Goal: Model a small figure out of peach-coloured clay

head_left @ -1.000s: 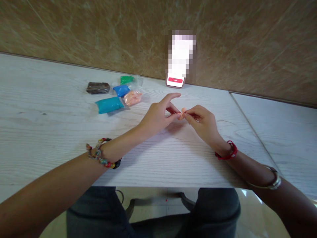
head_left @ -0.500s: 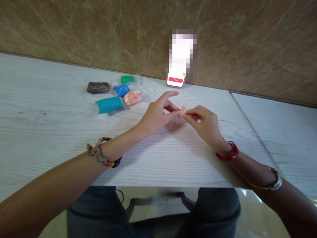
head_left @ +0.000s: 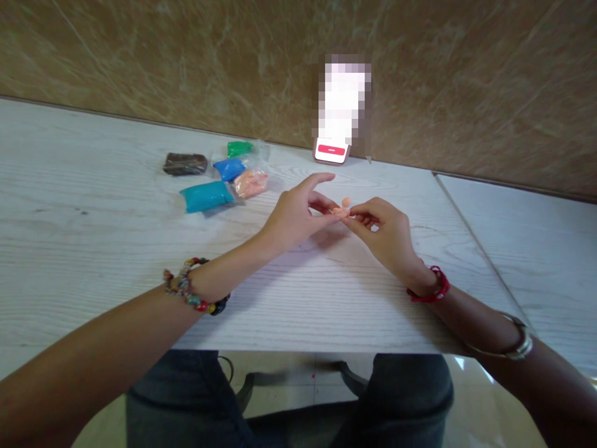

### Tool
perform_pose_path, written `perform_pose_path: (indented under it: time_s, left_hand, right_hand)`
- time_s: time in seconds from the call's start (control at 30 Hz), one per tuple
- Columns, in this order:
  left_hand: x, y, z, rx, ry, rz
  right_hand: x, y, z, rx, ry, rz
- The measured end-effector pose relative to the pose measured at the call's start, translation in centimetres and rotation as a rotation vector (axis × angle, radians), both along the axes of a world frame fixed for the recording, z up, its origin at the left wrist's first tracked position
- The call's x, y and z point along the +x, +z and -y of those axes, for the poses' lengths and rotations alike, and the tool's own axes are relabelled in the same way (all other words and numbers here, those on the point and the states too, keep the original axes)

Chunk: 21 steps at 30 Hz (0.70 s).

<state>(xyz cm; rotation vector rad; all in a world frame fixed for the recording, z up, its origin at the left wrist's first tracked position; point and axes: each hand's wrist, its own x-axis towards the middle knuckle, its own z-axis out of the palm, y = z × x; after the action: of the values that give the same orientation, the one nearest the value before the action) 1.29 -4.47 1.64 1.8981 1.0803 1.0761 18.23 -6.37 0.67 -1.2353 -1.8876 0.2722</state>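
A small peach-coloured clay piece with a round ball on top is held just above the white table. From the left, my left hand pinches it between thumb and a finger, the index finger stretched out above. On the other side my right hand grips it with thumb and fingertips closed. The fingertips cover parts of the clay, so its full shape cannot be made out.
Bagged clay lies at the left: a brown pack, a green one, a blue one, a peach one and a turquoise one. A phone leans against the brown marbled wall.
The clay piece has turned slightly between my fingertips, and more of its lower part shows. Both hands stay almost in the same place.
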Motion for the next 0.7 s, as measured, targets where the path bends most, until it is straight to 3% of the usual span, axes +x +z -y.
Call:
perform_pose_path:
  time_s: [0.4,0.7]
  left_hand:
    - [-0.05,-0.23,-0.14,0.011,0.002,-0.008]
    - [0.01,-0.39,-0.41,-0.141,-0.042,0.077]
  right_hand:
    - [0.1,0.14,-0.03,0.017,-0.035,-0.011]
    - [0.03,0.15,-0.15,-0.065,0.0,0.028]
